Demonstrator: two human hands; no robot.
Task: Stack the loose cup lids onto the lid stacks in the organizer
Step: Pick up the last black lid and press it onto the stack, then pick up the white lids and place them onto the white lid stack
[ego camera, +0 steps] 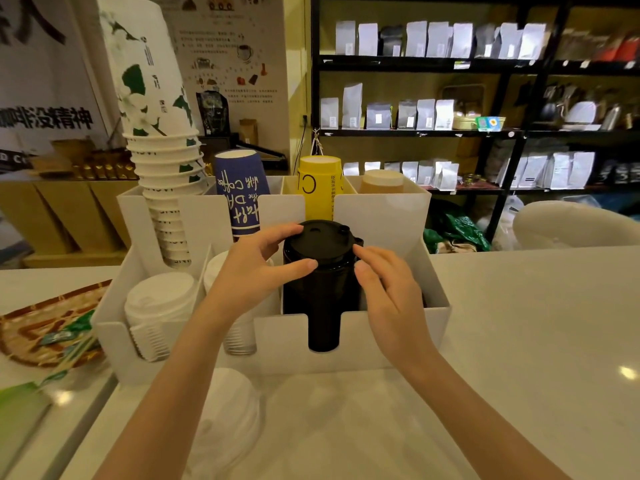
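A white organizer stands on the counter. Its front right slot holds a tall stack of black lids. My left hand grips the top black lid from the left, thumb on its side and fingers over its rim. My right hand touches the same lid from the right with its fingertips. A stack of white lids fills the front left slot, and a second white stack sits partly hidden behind my left forearm. Loose white lids lie on the counter in front of the organizer.
Stacks of paper cups fill the back slots: white and green, blue, yellow, brown. A woven tray with packets lies at the left. Black shelves with bags stand behind the counter.
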